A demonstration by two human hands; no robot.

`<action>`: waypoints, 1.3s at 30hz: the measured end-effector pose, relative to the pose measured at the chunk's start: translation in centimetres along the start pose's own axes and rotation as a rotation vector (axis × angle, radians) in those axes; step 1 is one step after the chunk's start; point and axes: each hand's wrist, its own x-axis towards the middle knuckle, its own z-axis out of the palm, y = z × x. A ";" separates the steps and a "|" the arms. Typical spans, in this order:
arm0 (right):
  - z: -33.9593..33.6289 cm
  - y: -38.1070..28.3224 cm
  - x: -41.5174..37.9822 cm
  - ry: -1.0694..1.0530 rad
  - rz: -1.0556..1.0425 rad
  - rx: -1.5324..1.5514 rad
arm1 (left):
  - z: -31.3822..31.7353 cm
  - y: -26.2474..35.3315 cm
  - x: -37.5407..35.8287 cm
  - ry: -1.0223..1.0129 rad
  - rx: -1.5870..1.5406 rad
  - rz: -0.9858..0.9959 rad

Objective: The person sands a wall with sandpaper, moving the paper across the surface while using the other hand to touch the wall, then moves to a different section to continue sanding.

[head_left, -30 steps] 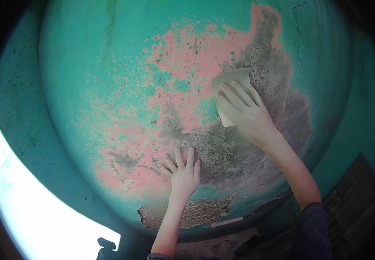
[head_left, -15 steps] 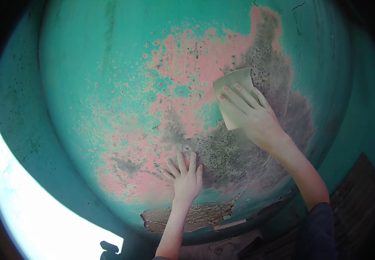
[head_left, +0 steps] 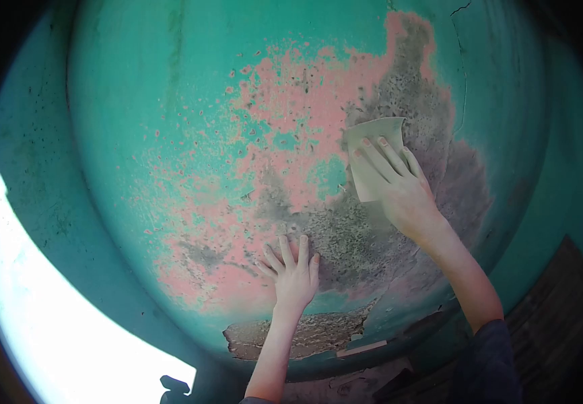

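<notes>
right hand (head_left: 409,202) fairly open, pressing sheet (head_left: 373,128) | left hand (head_left: 296,283) splayed, empty | upper-right pits (head_left: 416,101) might snag sheet tbh

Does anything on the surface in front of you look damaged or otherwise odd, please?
Yes: the green surface has worn through to pink and grey around both hands, a brown chipped patch with ragged edges lies below them, and a thin crack runs at upper right.
</notes>
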 end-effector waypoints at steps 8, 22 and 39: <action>0.1 -0.8 3.5 0.132 0.000 0.081 | 0.6 0.9 0.1 0.107 -0.060 -0.039; 0.8 0.2 3.8 0.194 0.172 0.046 | -11.4 5.4 11.0 0.192 -0.100 0.322; 2.2 -1.2 0.8 0.146 0.282 0.002 | -6.6 5.8 13.0 0.568 -0.114 0.322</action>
